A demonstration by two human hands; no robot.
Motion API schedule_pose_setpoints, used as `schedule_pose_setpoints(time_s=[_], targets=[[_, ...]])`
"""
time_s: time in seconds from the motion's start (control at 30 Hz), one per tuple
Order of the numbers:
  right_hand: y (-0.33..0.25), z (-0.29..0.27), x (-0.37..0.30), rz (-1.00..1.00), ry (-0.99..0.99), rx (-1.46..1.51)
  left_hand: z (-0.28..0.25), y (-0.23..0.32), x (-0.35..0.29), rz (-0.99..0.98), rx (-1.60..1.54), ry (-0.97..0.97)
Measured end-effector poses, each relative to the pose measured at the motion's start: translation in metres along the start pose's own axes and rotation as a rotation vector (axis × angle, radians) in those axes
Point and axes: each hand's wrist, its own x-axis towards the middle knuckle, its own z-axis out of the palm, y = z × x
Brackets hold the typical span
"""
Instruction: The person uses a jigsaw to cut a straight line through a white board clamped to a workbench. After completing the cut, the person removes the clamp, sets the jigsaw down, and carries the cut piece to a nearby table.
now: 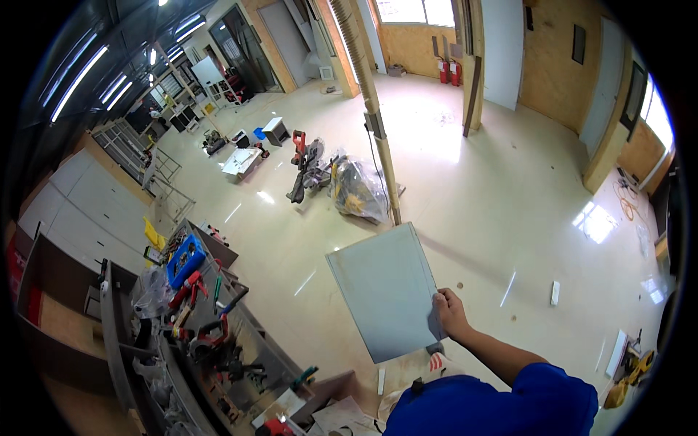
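A flat, pale grey rectangular panel (385, 291) is held out in front of me, over the floor. My right hand (449, 312) grips it by its right edge, the fingers closed with the thumb on the near face. The bare forearm comes out of a blue sleeve (556, 396). The panel's far side and whatever lies beneath it are hidden. Nothing of my left hand shows in the picture.
At left, a long workbench (251, 341) carries power tools, a blue tray (186, 261) and plastic bags. Ahead, a wooden post (378, 145) rises beside a mitre saw (304, 167) and a plastic-wrapped machine (358, 192). Fire extinguishers (449, 71) stand far off; yellow tools (632, 374) lie at right.
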Motion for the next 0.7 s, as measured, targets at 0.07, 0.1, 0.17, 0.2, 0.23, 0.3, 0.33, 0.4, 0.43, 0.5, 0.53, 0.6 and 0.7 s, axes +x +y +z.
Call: schedule_pose_setpoints(time_s=[0.07,0.1,0.17,0.2,0.23,0.3,0.33,0.4,0.43,0.5,0.53,0.6,0.7], targets=[[0.01,0.005,0.047,0.007,-0.006,-0.069,-0.02,0.018,-0.005,-0.033,-0.126,0.028],[0.039,0.001,0.069,-0.048,-0.018,-0.01,-0.03,0.037,0.0,-0.028,-0.354,-0.003],[0.086,-0.029,0.128,0.017,-0.055,-0.211,-0.015,-0.001,0.022,-0.087,-0.127,-0.219],[0.099,-0.06,0.163,0.062,-0.025,-0.206,-0.001,-0.019,0.022,-0.102,0.05,-0.367],[0.109,-0.092,0.199,0.106,0.003,-0.204,0.016,-0.013,0.022,-0.119,0.149,-0.47],[0.117,-0.095,0.234,-0.062,-0.011,-0.113,0.016,-0.023,0.036,-0.35,0.296,-0.091],[0.09,-0.089,0.246,0.028,0.036,-0.068,0.019,0.016,0.029,-0.427,0.171,-0.159],[0.064,-0.057,0.264,0.166,0.038,0.026,0.01,0.034,0.009,-0.529,0.183,-0.182],[0.06,-0.048,0.285,0.197,-0.009,0.056,0.016,0.036,0.008,-0.535,0.169,-0.176],[0.057,-0.028,0.317,0.235,-0.074,0.081,0.018,0.029,0.006,-0.5,0.151,-0.205],[0.055,-0.021,0.33,0.234,-0.095,0.07,0.021,0.023,0.003,-0.479,0.138,-0.23],[0.056,-0.004,0.347,0.256,-0.09,0.073,0.027,0.002,0.012,-0.465,0.04,-0.291],[0.047,0.02,0.378,0.303,-0.171,0.121,0.038,-0.024,0.039,-0.537,-0.158,-0.307]])
